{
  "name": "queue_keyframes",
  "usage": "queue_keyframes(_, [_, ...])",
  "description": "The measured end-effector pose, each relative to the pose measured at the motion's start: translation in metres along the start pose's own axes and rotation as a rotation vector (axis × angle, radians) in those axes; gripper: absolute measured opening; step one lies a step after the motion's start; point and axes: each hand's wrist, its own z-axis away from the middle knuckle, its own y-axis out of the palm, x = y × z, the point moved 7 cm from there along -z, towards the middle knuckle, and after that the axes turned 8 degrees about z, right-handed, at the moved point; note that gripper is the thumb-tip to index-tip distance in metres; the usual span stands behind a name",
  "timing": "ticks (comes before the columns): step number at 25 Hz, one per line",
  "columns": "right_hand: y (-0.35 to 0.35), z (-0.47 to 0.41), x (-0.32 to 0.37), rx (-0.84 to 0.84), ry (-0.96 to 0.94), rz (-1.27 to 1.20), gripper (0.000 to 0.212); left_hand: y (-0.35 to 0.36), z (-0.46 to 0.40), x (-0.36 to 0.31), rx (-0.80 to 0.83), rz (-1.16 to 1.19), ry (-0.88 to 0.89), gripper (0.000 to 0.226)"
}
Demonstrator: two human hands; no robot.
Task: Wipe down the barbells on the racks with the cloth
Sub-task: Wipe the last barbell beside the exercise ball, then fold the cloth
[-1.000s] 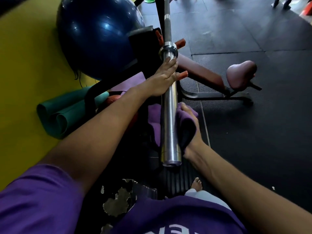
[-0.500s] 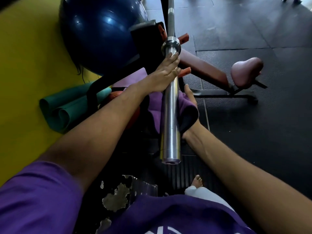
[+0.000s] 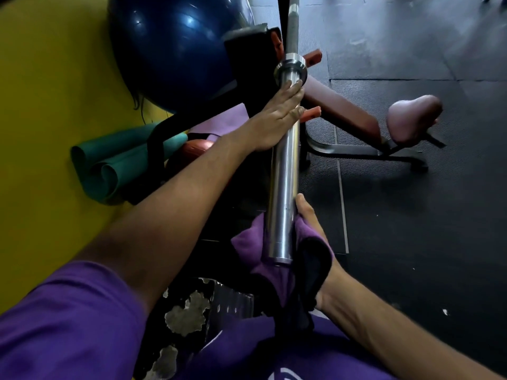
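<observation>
Wrapping soft purple cloth [image 3: 274, 259], apparently gripped, round smooth steel barbell [image 3: 284, 171].

A person's left hand [image 3: 275, 120] presses flat, fingers straight, against a barbell [image 3: 284, 171] sleeve just below its collar, while the right hand [image 3: 315, 242] grips a purple cloth [image 3: 252, 250] wrapped under the sleeve's near end, above black rubber flooring [image 3: 411, 229].

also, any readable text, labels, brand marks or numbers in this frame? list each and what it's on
Purple shirt: white print at the bottom edge, cut off by the frame, not readable.
Barbell sleeve: no marking that can be read.
Purple cloth, blue exercise ball, green mats: no text visible.
</observation>
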Motion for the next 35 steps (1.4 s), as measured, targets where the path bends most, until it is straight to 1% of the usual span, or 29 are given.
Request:
queue_keyframes(2, [0.001, 0.0, -0.004, 0.018, 0.067, 0.012, 0.056, -0.006, 0.002, -0.003, -0.09, 0.112, 0.049, 0.057])
queue_keyframes(3, [-0.001, 0.001, -0.003, 0.008, 0.059, 0.018, 0.054, -0.011, 0.004, 0.0, -0.185, 0.226, 0.057, 0.057])
queue_keyframes(4, [-0.006, 0.002, 0.0, -0.013, 0.039, 0.022, 0.052, -0.016, 0.011, 0.008, -0.321, 0.38, 0.031, 0.056])
queue_keyframes(6, [-0.023, 0.009, 0.005, -0.052, 0.001, 0.034, 0.04, -0.011, 0.036, 0.047, -0.612, 0.736, -0.08, 0.049])
queue_keyframes(7, [-0.034, 0.015, 0.007, -0.08, 0.001, 0.034, 0.031, 0.0, 0.05, 0.065, -0.697, 0.864, -0.158, 0.043])
queue_keyframes(8, [-0.047, 0.022, 0.011, -0.118, -0.005, 0.042, 0.025, 0.02, 0.062, 0.086, -0.704, 0.949, -0.263, 0.037])
queue_keyframes(9, [-0.063, 0.029, 0.016, -0.162, -0.014, 0.057, 0.02, 0.043, 0.07, 0.096, -0.63, 1.025, -0.37, 0.032])
queue_keyframes(10, [-0.079, 0.036, 0.023, -0.217, -0.021, 0.086, 0.017, 0.074, 0.076, 0.1, -0.507, 1.116, -0.477, 0.029])
queue_keyframes(11, [-0.093, 0.043, 0.03, -0.262, -0.028, 0.103, 0.015, 0.108, 0.081, 0.094, -0.373, 1.225, -0.58, 0.031])
queue_keyframes(12, [-0.104, 0.05, 0.038, -0.285, -0.034, 0.099, 0.016, 0.14, 0.085, 0.084, -0.237, 1.221, -0.64, 0.033])
queue_keyframes(13, [-0.113, 0.058, 0.047, -0.278, -0.044, 0.078, 0.024, 0.169, 0.091, 0.069, -0.163, 1.128, -0.676, 0.041])
queue_keyframes(14, [-0.124, 0.067, 0.057, -0.272, -0.063, 0.054, 0.036, 0.197, 0.093, 0.051, -0.116, 1.089, -0.68, 0.05])
queue_keyframes(15, [-0.138, 0.077, 0.068, -0.281, -0.093, 0.044, 0.045, 0.226, 0.094, 0.027, -0.033, 1.126, -0.634, 0.056])
queue_keyframes(16, [-0.155, 0.089, 0.08, -0.316, -0.118, 0.06, 0.05, 0.256, 0.097, 0.002, 0.075, 1.233, -0.63, 0.062])
queue_keyframes(18, [-0.212, 0.125, 0.108, -0.464, -0.173, 0.118, 0.042, 0.309, 0.095, -0.063, 0.3, 1.405, -0.665, 0.07])
queue_keyframes(19, [-0.245, 0.146, 0.12, -0.536, -0.197, 0.138, 0.036, 0.332, 0.089, -0.096, 0.405, 1.426, -0.658, 0.067])
queue_keyframes(21, [-0.314, 0.196, 0.136, -0.668, -0.25, 0.163, 0.03, 0.37, 0.068, -0.151, 0.537, 1.276, -0.566, 0.05])
queue_keyframes(22, [-0.35, 0.226, 0.143, -0.735, -0.289, 0.184, 0.027, 0.392, 0.056, -0.177, 0.592, 1.191, -0.515, 0.041])
queue_keyframes(23, [-0.38, 0.254, 0.15, -0.795, -0.33, 0.223, 0.023, 0.41, 0.042, -0.199, 0.606, 1.129, -0.482, 0.034])
queue_keyframes(25, [-0.436, 0.316, 0.162, -0.904, -0.407, 0.3, 0.016, 0.449, 0.015, -0.246, 0.629, 1.08, -0.463, 0.028])
queue_keyframes(26, [-0.464, 0.348, 0.164, -0.954, -0.436, 0.313, 0.016, 0.472, 0.004, -0.274, 0.651, 1.055, -0.444, 0.026])
queue_keyframes(29, [-0.538, 0.439, 0.161, -1.088, -0.508, 0.324, 0.023, 0.541, -0.019, -0.363, 0.734, 1.028, -0.376, 0.026])
queue_keyframes(32, [-0.586, 0.505, 0.153, -1.213, -0.561, 0.305, 0.018, 0.606, -0.03, -0.431, 0.811, 0.968, -0.298, 0.03])
queue_keyframes(33, [-0.599, 0.525, 0.148, -1.267, -0.571, 0.28, 0.016, 0.631, -0.031, -0.449, 0.839, 0.913, -0.248, 0.028])
queue_keyframes(35, [-0.625, 0.555, 0.136, -1.393, -0.583, 0.209, 0.012, 0.677, -0.035, -0.478, 0.825, 0.721, -0.084, 0.025])
